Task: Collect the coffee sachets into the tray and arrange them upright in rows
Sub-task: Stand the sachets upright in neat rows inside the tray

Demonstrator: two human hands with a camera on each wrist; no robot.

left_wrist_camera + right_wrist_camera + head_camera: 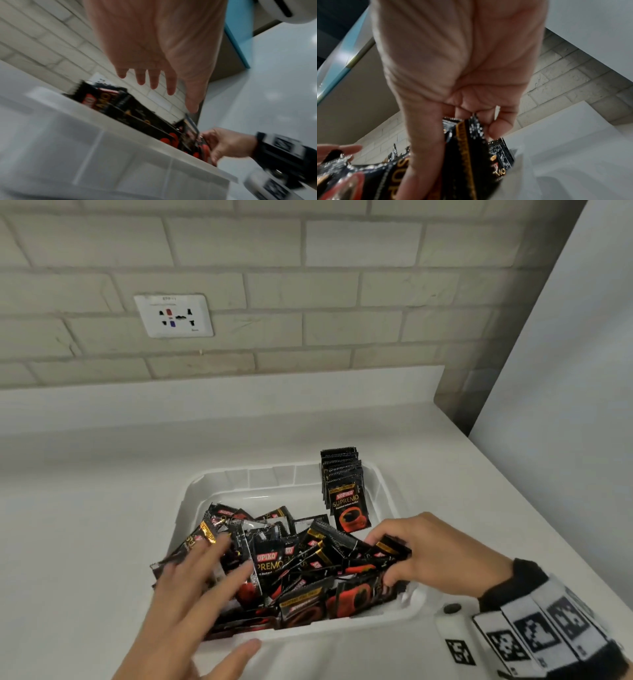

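Note:
A white plastic tray [219, 484] on the counter holds a jumbled heap of black-and-red coffee sachets [294, 570]. A short row of sachets [342, 484] stands upright in the tray's far right corner. My left hand [202, 577] hovers over the heap's left side with fingers spread and straight, holding nothing; in the left wrist view the left hand [154, 75] is above the sachets [120, 106]. My right hand [404, 553] grips a bunch of sachets [383, 549] at the heap's right side. In the right wrist view the thumb and fingers [496, 128] pinch the sachets [467, 148].
The white counter [102, 508] runs back to a brick-pattern wall with a socket plate [174, 315]. A white panel [565, 354] rises on the right. A tagged band [548, 625] wraps my right wrist near the counter's front right edge.

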